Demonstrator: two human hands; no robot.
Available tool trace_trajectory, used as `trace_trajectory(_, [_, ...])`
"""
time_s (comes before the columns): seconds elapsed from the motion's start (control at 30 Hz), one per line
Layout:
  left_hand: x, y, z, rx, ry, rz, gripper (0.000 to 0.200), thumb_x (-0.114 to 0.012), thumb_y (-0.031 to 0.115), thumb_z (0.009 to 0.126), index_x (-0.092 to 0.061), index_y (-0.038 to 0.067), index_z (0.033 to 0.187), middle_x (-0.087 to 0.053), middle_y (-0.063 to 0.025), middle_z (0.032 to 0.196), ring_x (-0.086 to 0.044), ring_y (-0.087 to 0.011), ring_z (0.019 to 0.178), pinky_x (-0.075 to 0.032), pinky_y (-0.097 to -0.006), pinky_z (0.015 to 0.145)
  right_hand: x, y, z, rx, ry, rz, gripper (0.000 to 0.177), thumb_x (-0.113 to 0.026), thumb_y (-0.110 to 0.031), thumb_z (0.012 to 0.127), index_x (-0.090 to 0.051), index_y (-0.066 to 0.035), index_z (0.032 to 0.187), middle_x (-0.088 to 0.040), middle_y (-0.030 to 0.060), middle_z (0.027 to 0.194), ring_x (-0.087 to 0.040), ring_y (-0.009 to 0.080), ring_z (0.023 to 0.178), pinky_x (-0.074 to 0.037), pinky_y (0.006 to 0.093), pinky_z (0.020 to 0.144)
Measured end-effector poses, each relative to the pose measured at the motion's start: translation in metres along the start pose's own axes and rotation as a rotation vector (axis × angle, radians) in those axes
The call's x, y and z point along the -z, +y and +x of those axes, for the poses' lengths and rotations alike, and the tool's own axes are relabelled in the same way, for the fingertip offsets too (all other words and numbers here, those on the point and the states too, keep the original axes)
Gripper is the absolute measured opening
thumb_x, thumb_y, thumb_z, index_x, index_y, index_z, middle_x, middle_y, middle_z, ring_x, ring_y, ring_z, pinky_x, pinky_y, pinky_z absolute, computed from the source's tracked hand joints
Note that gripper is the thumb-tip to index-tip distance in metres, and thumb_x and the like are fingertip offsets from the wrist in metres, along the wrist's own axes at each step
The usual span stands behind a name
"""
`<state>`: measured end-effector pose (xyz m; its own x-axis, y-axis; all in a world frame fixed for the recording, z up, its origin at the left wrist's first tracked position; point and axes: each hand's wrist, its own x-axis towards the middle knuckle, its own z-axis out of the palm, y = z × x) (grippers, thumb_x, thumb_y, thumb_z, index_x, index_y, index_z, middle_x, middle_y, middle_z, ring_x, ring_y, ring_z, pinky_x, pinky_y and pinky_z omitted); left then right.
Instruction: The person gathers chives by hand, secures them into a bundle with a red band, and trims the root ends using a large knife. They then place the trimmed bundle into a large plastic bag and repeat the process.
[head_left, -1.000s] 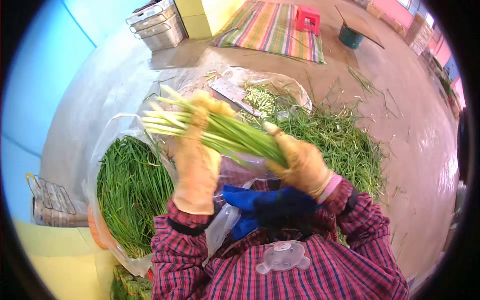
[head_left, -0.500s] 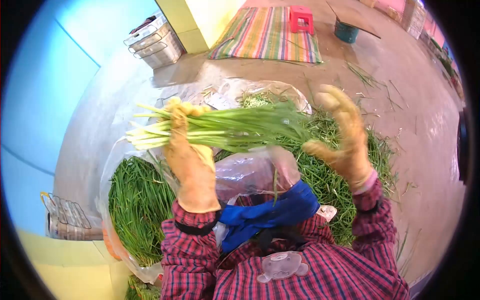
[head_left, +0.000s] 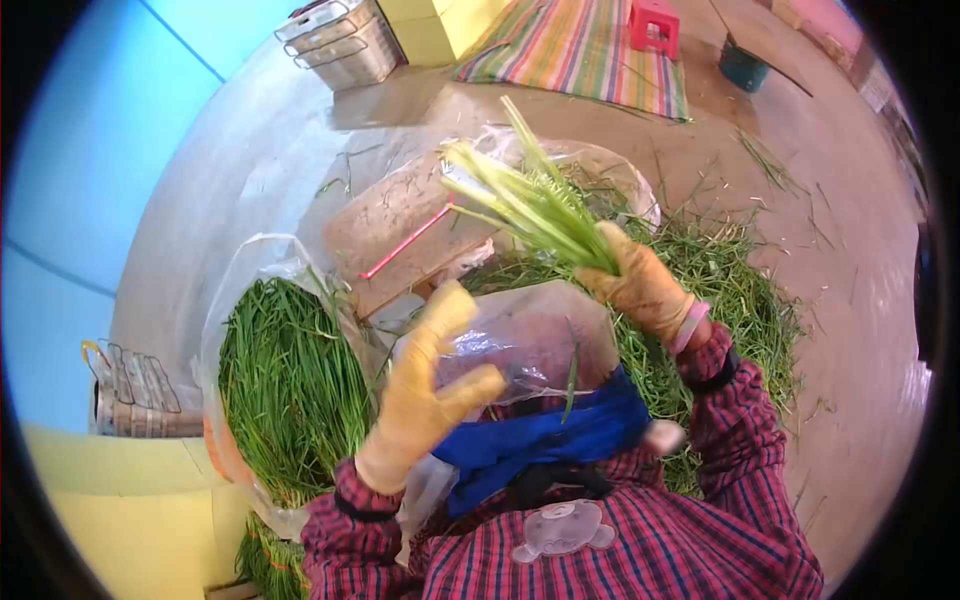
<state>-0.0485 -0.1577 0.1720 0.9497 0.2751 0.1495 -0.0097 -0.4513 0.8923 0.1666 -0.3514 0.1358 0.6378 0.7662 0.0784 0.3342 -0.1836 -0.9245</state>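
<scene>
Leftward, at eight o'clock: bagged greens (head_left: pixel 290 385); at seven, your left hand (head_left: pixel 415 402), spread and empty; at one, the stalk bunch (head_left: pixel 535 205), probably light, pliant, easily bruised, best held round its middle; at three, your right hand (head_left: pixel 645 287), clasping its green end

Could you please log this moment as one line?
left hand: open, empty | right hand: gripping stalks | clear bag: at left, holding greens
</scene>
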Motion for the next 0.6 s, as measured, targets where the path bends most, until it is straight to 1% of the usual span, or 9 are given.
trace_trajectory(0.07, [-0.006,-0.004,-0.033,-0.032,-0.315,0.362,0.065,-0.077,0.035,0.076,-0.054,0.007,0.13,-0.057,-0.0136,0.129,-0.053,-0.0299,0.121,-0.041,-0.0436,0.102,0.005,0.007,0.007,-0.174,-0.013,0.108,0.039,-0.065,-0.012,0.09,-0.05,-0.003,0.126,-0.064,0.0065,0.093,-0.057,0.0132,0.079,-0.049,0.03,0.069])
trace_trajectory(0.13, [-0.017,-0.004,-0.059,-0.094,-0.445,0.578,0.055,-0.074,0.027,0.075,-0.058,0.015,0.127,-0.063,-0.008,0.115,-0.056,-0.0277,0.113,-0.046,-0.0426,0.094,0.003,0.01,0.013,-0.187,-0.037,0.125,0.04,-0.065,-0.012,0.09,-0.049,-0.003,0.126,-0.064,0.0058,0.092,-0.056,0.012,0.076,-0.048,0.0289,0.067])
trace_trajectory(0.23, [-0.02,-0.005,-0.093,0.036,-0.481,0.7,0.048,-0.072,0.02,0.076,-0.062,0.02,0.124,-0.065,-0.0037,0.111,-0.06,-0.0279,0.104,-0.048,-0.0398,0.088,-0.008,0.013,0.024,-0.1,-0.065,0.091,0.04,-0.065,-0.012,0.09,-0.05,-0.004,0.126,-0.062,0.0041,0.087,-0.053,0.0102,0.07,-0.046,0.0277,0.061])
trace_trajectory(0.3, [-0.009,0.001,-0.106,0.06,-0.419,0.649,0.047,-0.069,0.014,0.077,-0.063,0.02,0.124,-0.067,-0.003,0.106,-0.061,-0.0275,0.098,-0.049,-0.0393,0.083,-0.015,0.012,0.031,-0.144,-0.089,0.083,0.04,-0.066,-0.013,0.089,-0.051,-0.004,0.125,-0.061,0.0038,0.084,-0.051,0.0098,0.066,-0.045,0.0277,0.058])
trace_trajectory(0.4, [0.013,0.023,-0.124,0.241,-0.236,0.457,0.043,-0.069,0.009,0.076,-0.068,0.016,0.118,-0.068,-0.0097,0.093,-0.064,-0.0297,0.086,-0.05,-0.0385,0.078,-0.031,0.021,0.051,-0.169,-0.118,0.08,0.038,-0.066,-0.014,0.089,-0.052,-0.004,0.122,-0.059,0.0051,0.08,-0.05,0.0111,0.063,-0.045,0.0284,0.057])
trace_trajectory(0.5, [0.03,0.002,-0.17,0.308,-0.093,0.316,0.033,-0.07,0.009,0.079,-0.07,0.014,0.112,-0.069,-0.0096,0.091,-0.066,-0.0281,0.083,-0.051,-0.0356,0.072,-0.049,0.022,0.077,-0.191,-0.142,0.029,0.035,-0.067,-0.014,0.088,-0.054,-0.003,0.118,-0.061,0.0077,0.079,-0.055,0.0144,0.064,-0.046,0.0308,0.058])
trace_trajectory(0.53, [0.032,0.008,-0.174,0.31,0.03,0.209,0.027,-0.071,0.007,0.081,-0.072,0.011,0.108,-0.07,-0.0086,0.087,-0.066,-0.0232,0.077,-0.051,-0.0327,0.07,-0.058,0.033,0.088,-0.097,-0.117,-0.063,0.034,-0.068,-0.015,0.087,-0.054,-0.002,0.116,-0.062,0.0094,0.08,-0.057,0.016,0.065,-0.047,0.0326,0.058])
trace_trajectory(0.57, [0.036,0.011,-0.183,0.311,0.034,0.206,0.027,-0.071,0.007,0.081,-0.072,0.011,0.108,-0.07,-0.0086,0.087,-0.066,-0.0232,0.077,-0.051,-0.0327,0.07,-0.067,0.041,0.099,0.0,-0.089,-0.153,0.034,-0.068,-0.016,0.087,-0.055,-0.002,0.114,-0.063,0.011,0.08,-0.059,0.0177,0.066,-0.047,0.0343,0.059])
trace_trajectory(0.6, [0.043,0.012,-0.199,0.584,0.014,0.101,0.027,-0.07,0.005,0.08,-0.072,0.009,0.106,-0.07,-0.0068,0.089,-0.066,-0.0199,0.081,-0.05,-0.033,0.073,-0.075,0.043,0.11,-0.146,-0.183,-0.031,0.034,-0.065,-0.016,0.089,-0.054,-0.005,0.119,-0.062,0.0053,0.082,-0.055,0.0143,0.066,-0.047,0.0312,0.06])
